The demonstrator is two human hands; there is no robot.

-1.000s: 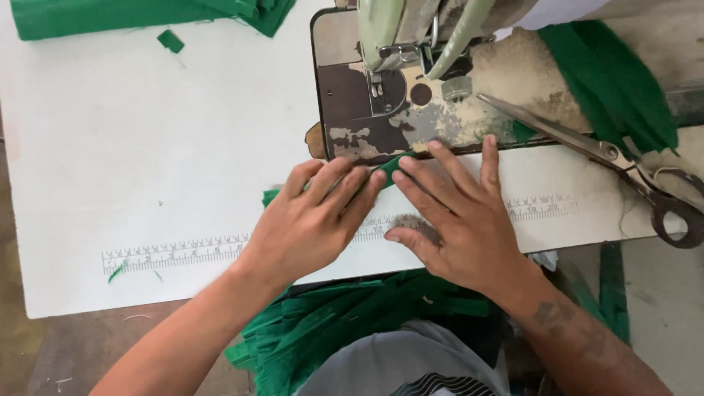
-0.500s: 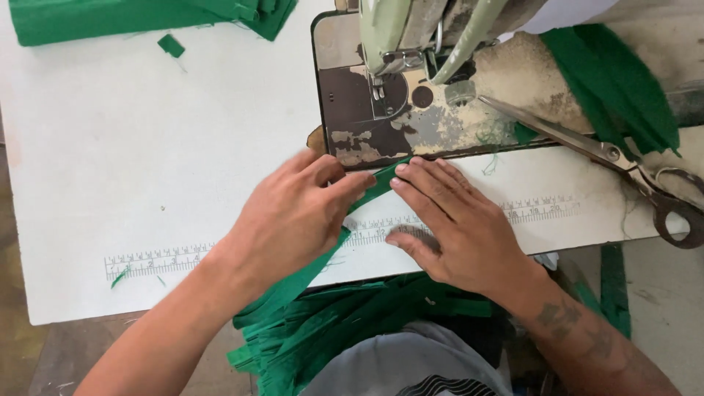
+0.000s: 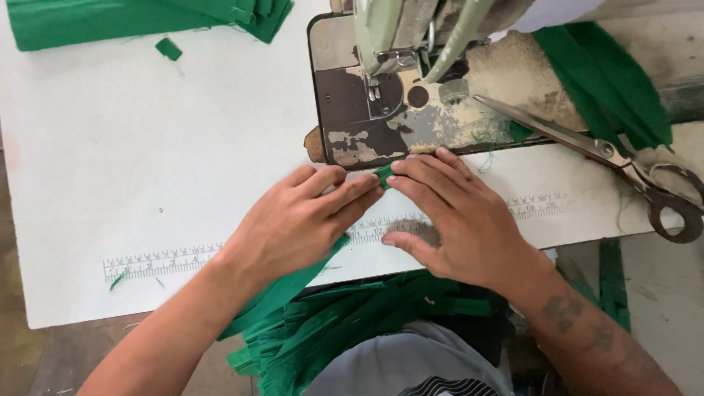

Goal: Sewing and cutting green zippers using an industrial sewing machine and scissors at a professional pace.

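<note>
Both hands (image 3: 308, 220) (image 3: 458, 220) slid left along green strip (image 3: 383, 174) beside sewing machine (image 3: 396, 88).

Big scissors (image 3: 623, 172) right of the sewing machine (image 3: 411, 81), green fabric pile (image 3: 139, 18) far left, possibly folded.

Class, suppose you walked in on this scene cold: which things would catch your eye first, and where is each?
Two bare hands meet at the centre of the white table: the left hand and right hand press a green strip flat, just in front of the worn sewing machine. Large scissors lie to the right of the machine. More green cloth is piled at the top left, and a heap hangs over the person's lap.
</note>
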